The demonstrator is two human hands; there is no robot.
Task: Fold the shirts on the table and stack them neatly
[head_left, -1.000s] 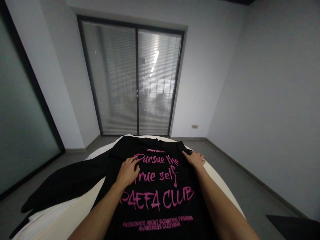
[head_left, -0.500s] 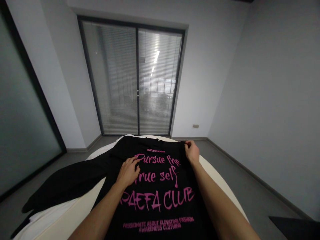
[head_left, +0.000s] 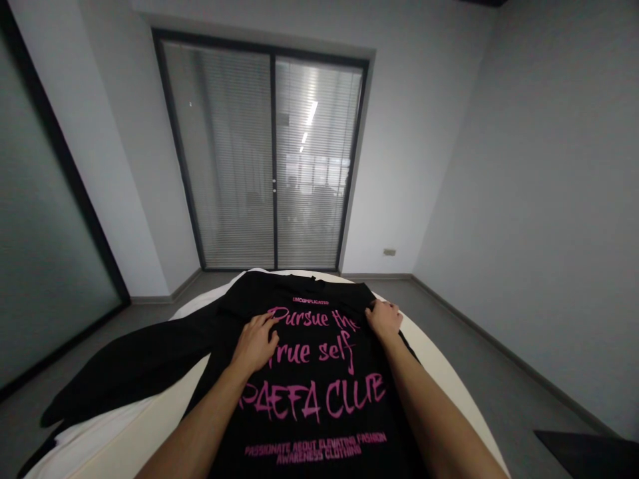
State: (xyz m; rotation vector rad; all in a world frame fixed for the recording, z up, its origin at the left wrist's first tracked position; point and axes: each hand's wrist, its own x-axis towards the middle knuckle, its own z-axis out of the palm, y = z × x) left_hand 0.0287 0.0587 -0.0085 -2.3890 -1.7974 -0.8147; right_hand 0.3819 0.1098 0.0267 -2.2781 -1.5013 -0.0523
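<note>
A black long-sleeved shirt (head_left: pixel 314 362) with pink lettering is spread over a round table, its collar toward the far edge. My left hand (head_left: pixel 256 342) rests flat on the left of the chest print, fingers stretched out and slightly apart. At the shirt's right side, below the shoulder, my right hand (head_left: pixel 384 319) has its fingers curled in on the black cloth; the fingertips are partly hidden. One long sleeve (head_left: pixel 134 352) reaches out to the left. The other sleeve is mostly out of sight near my right forearm.
The cream tabletop (head_left: pixel 449 392) shows along the right edge. White cloth (head_left: pixel 100 429) lies under the left sleeve. Beyond the table stand a glazed door with blinds (head_left: pixel 224 166) and grey walls. A dark flat object (head_left: pixel 579 452) is on the floor at lower right.
My right hand has moved from the shirt's far right shoulder corner a little toward me, leaving that corner uncovered. My left hand stays in place.
</note>
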